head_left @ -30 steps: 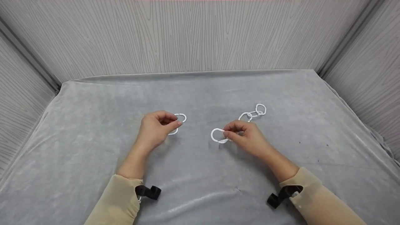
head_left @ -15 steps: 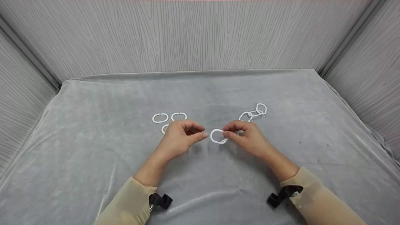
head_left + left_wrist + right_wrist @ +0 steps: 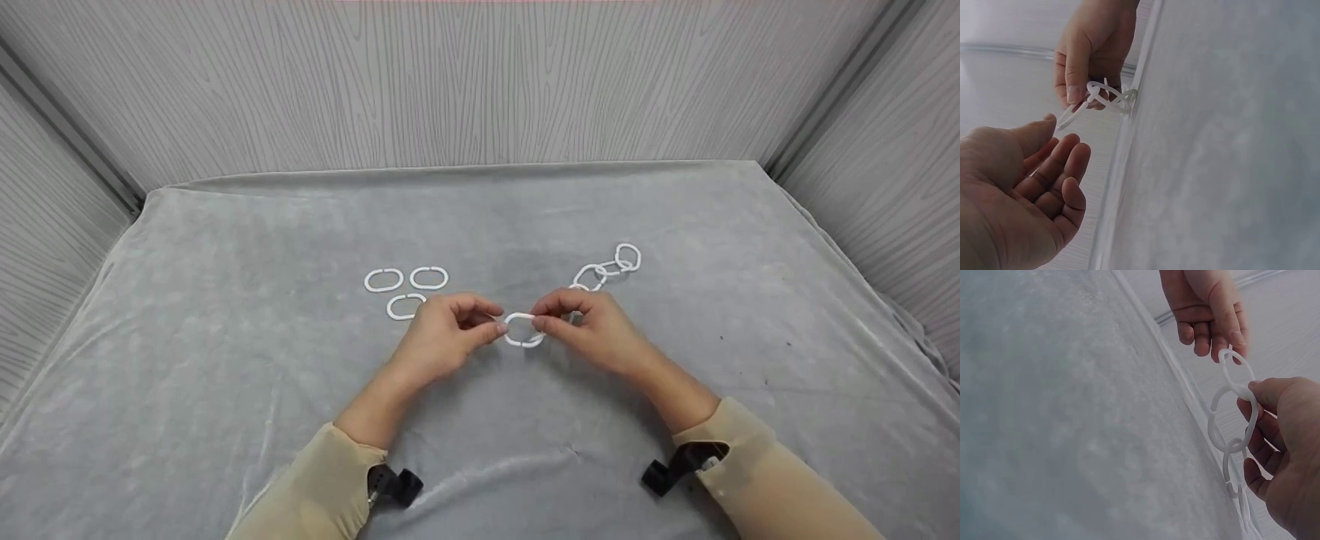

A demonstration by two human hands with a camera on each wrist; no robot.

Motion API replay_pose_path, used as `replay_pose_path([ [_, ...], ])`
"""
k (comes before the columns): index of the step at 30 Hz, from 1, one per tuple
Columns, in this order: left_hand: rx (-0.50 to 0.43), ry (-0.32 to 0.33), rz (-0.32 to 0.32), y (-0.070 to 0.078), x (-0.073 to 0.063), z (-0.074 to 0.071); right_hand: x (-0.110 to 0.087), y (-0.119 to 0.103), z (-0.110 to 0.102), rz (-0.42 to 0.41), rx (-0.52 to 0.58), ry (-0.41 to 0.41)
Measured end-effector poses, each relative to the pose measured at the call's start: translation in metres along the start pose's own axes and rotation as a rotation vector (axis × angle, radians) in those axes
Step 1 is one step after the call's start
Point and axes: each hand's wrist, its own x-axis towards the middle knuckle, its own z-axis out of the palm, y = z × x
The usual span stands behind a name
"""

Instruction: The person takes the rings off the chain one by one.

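Note:
A chain of white plastic oval links (image 3: 590, 277) runs from the back right towards the middle of the grey cloth. My right hand (image 3: 592, 330) pinches it with thumb and forefinger near the join of its front two links; the right wrist view shows the second link (image 3: 1212, 422) beside my right fingers. The end link (image 3: 523, 346) sticks out leftward, raised above the cloth. My left hand (image 3: 446, 341) reaches its left side, thumb tip right at the rim. Its thumb and forefinger are apart around the link's end (image 3: 1067, 121), its other fingers loosely curled.
Loose white links lie to the left: one at the far left (image 3: 383, 290), one beside it (image 3: 429, 288), and one in front (image 3: 397, 316) partly behind my left hand. The cloth (image 3: 225, 360) is slightly wrinkled. Pale wood-grain panels (image 3: 465, 82) stand behind and at the sides.
My left hand has moved right, from over the loose links to the chain's end link, uncovering the loose links. My right hand has stayed in place, pinching the chain.

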Motion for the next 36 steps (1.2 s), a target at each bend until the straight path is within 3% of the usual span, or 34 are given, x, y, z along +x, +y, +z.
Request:
replay_pose_path([
  [7,-0.014,-0.034,-0.024,0.000,0.001,0.001,0.000,-0.002,-0.001,0.018,0.009,-0.040],
  [19,-0.004,-0.065,-0.002,-0.003,0.002,0.002,0.000,-0.002,-0.002,0.004,0.008,-0.056],
  [30,0.045,0.037,-0.027,-0.008,0.001,0.000,0.002,0.004,-0.011,0.050,0.007,0.073],
  [36,0.054,0.084,-0.049,-0.011,0.001,-0.003,0.003,0.006,-0.014,0.068,-0.001,0.064],
])
